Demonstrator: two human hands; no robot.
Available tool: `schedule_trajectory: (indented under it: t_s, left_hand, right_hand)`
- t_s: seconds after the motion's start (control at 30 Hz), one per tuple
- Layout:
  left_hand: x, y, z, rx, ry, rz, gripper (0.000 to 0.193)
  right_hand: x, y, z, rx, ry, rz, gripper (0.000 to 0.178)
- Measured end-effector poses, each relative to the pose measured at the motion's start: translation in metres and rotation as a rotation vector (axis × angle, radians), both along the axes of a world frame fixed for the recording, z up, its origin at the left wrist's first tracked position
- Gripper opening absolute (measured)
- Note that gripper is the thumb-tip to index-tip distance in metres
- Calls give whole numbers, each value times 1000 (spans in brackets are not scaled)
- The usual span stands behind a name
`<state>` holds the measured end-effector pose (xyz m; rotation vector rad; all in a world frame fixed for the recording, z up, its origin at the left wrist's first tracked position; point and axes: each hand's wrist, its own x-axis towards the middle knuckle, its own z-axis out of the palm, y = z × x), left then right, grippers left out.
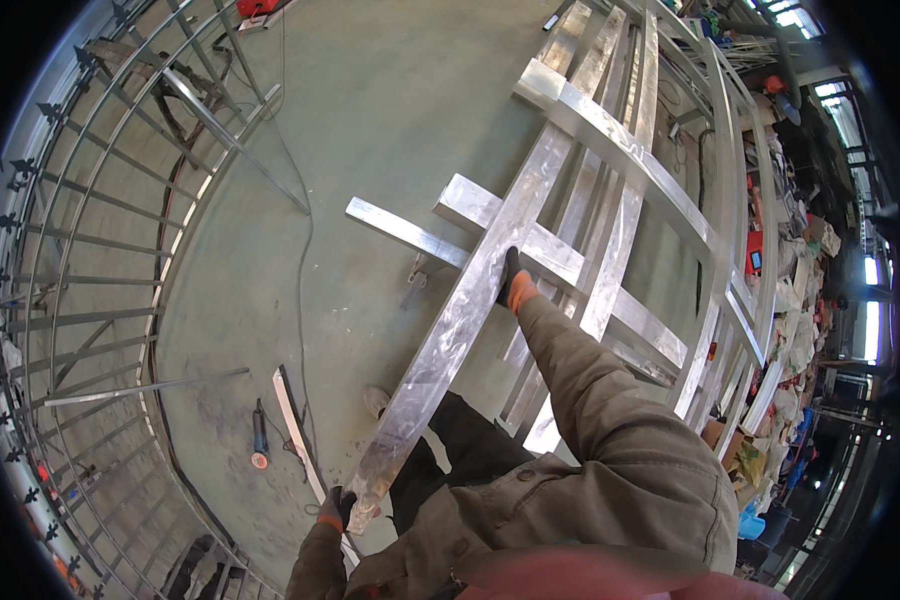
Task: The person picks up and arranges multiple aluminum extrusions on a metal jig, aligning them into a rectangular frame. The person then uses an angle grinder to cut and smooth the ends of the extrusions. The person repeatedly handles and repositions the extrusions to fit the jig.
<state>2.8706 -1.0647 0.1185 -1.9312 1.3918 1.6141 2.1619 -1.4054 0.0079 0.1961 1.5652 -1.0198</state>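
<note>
A long, flat silver metal tube (450, 340) runs slantwise from beside my body toward the far right, over other tubes. My left hand (337, 507), in a dark glove with an orange cuff, is closed on the left edge at its near end. Farther up, my right hand (511, 280) grips the right edge of the same tube, its fingers partly hidden. Two shorter tubes lie crosswise below it, a thinner tube (405, 230) and a wider tube (470, 203). Another crosswise tube (610, 135) lies over its far part.
More long tubes and a metal frame (725, 190) stand to the right, with cluttered goods behind. On the floor at left lie an angle grinder (260, 435), a narrow metal strip (297, 430) and a cable (302, 290). A barred metal railing (90, 235) curves along the left.
</note>
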Motion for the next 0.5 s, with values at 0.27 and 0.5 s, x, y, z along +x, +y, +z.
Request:
schedule_trajectory:
  t_s: [0.27, 0.5]
  left_hand:
    - [21, 33, 24, 8, -14, -80, 72]
    - [79, 118, 81, 79, -3, -51, 59]
  right_hand:
    - [95, 44, 40, 20, 141, -106, 127]
    - [170, 93, 59, 54, -2, -90, 129]
